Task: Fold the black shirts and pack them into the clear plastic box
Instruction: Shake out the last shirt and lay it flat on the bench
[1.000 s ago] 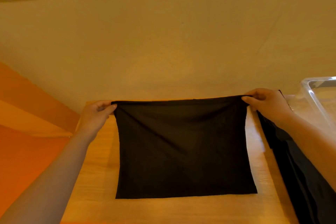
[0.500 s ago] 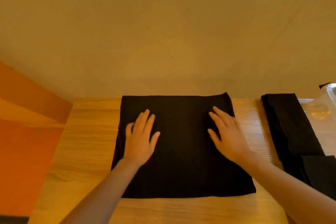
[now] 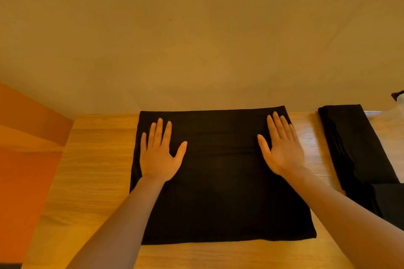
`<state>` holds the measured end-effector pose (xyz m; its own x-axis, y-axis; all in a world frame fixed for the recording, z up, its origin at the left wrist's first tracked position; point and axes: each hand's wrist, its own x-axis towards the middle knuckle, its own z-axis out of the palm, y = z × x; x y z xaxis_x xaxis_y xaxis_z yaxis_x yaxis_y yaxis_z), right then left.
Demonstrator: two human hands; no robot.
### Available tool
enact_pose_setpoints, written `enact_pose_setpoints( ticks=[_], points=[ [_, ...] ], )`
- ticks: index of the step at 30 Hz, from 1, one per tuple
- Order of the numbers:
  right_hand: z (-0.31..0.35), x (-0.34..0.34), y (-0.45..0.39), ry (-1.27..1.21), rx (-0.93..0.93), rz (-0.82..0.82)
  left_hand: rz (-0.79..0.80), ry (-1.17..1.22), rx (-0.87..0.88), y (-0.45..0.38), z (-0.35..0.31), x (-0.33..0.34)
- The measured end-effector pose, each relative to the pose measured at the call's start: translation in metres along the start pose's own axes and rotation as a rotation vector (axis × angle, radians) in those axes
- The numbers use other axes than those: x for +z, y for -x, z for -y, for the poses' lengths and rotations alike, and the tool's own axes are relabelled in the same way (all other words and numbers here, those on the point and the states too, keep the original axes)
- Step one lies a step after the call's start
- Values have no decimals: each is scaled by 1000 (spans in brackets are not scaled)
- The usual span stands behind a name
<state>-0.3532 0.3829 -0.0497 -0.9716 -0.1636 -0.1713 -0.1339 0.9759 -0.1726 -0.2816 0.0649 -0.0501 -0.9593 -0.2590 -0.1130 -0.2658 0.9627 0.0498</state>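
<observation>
Black shirt (image 3: pixel 220 181) lies flat on the desk (image 3: pixel 94 181), folded into a rough rectangle, centered in front of me. Its far edge sits at the desk's far edge, against the wall (image 3: pixel 196 39).

Both hands are palm-down on the far half of the shirt, fingers straight and slightly spread, gripping nothing. My left hand (image 3: pixel 160 155) rests near the shirt's left edge. My right hand (image 3: pixel 282 148) rests near the right edge, fingertips close to the far right corner. The two hands are well apart.

A second black shirt (image 3: pixel 358 155), folded into a narrower strip, lies on the desk to the right, separated from the first by a strip of bare wood. It runs from the far edge toward me and out of frame at the right.

A bit of the clear box (image 3: pixel 400 104) shows at the far right edge, mostly cut off; contents can't be told.

Orange panel (image 3: pixel 24 170) is on the left beside the desk.
</observation>
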Motion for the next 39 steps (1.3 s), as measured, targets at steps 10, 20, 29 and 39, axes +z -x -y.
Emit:
enact_pose_setpoints(
  ticks=[10, 20, 29, 39],
  points=[
    [-10, 3, 25, -32, -21, -23, -9, 54, -61, 43, 19, 4],
    [63, 8, 93, -15, -255, -54, -32, 74, 278, 76, -43, -2],
    [47, 30, 171, 31, -246, -47, 27, 80, 258, 163, -21, 18],
    [53, 40, 199, 27, -141, -45, 15, 72, 181, 191, 5, 22]
  ],
)
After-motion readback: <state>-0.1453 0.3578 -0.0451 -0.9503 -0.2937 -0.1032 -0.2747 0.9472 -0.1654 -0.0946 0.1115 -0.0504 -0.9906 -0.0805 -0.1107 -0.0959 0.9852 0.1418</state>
